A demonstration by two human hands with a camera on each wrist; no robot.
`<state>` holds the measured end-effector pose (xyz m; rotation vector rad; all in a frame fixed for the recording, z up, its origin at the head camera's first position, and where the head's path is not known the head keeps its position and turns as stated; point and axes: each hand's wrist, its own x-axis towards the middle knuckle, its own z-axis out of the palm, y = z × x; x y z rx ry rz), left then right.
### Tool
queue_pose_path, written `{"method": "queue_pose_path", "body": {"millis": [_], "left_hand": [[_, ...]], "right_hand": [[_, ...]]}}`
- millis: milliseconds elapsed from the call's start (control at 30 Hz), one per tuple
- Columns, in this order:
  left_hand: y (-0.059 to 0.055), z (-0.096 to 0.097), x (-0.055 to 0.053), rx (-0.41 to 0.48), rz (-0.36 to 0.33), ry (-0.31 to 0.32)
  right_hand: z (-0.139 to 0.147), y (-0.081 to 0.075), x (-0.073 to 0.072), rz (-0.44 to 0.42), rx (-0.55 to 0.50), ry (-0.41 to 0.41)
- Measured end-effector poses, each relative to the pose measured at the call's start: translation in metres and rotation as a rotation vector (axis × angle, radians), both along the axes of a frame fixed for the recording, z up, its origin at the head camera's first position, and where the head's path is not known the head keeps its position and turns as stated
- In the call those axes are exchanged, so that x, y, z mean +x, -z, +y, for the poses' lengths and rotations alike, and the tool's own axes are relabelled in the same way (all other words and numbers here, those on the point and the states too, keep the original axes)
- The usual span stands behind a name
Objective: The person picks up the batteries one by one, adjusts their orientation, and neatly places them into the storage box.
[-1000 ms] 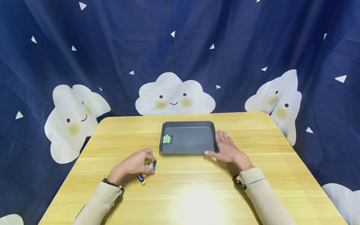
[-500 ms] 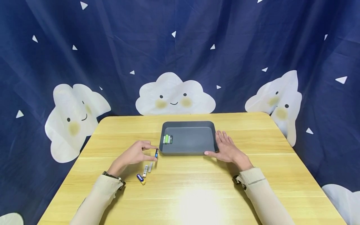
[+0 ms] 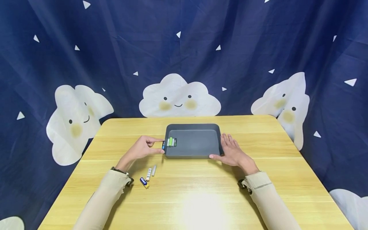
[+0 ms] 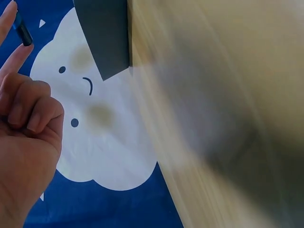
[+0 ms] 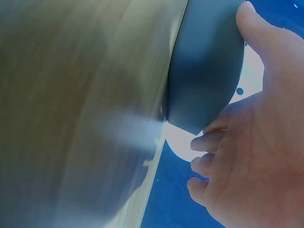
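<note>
My left hand (image 3: 142, 147) pinches a black-and-blue battery (image 3: 163, 145) by its two ends between thumb and index finger, at the left wall of the dark grey tray (image 3: 191, 156). In the left wrist view, that battery (image 4: 22, 31) is lifted off the table and the other fingers are curled into the palm. Several batteries (image 3: 171, 142), one of them bright green, lie side by side at the left inside the tray. With fingers extended, my right hand (image 3: 232, 151) rests against the tray's right wall, thumb near the front corner.
Three batteries lie on the wooden table (image 3: 184, 185) below my left hand: a plain white one (image 3: 154, 170), a white printed one (image 3: 148, 174) and a blue-and-yellow one (image 3: 144, 183). A dark blue curtain (image 3: 178, 57) with clouds hangs behind the table.
My left hand has picked the black-and-blue battery out from beside the white ones and carried it away from me and rightward to the tray's left wall. The right hand stays put.
</note>
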<state>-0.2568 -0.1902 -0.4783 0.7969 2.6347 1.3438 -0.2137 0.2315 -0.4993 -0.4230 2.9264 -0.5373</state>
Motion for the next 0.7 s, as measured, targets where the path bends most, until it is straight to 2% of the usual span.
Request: {"method": "queue_pose_path", "body": {"millis": [267, 500, 700], "left_hand": [[-0.004, 0.012, -0.012, -0.006, 0.019, -0.003], [-0.001, 0.023, -0.023, -0.042, 0.017, -0.033], [0.005, 0.031, -0.032, -0.105, 0.036, -0.004]], "right_hand": [[0.001, 0.0, 0.0, 0.008, 0.003, 0.002], [0.001, 0.0, 0.0, 0.008, 0.001, 0.0], [0.0, 0.0, 0.001, 0.011, -0.004, -0.003]]}}
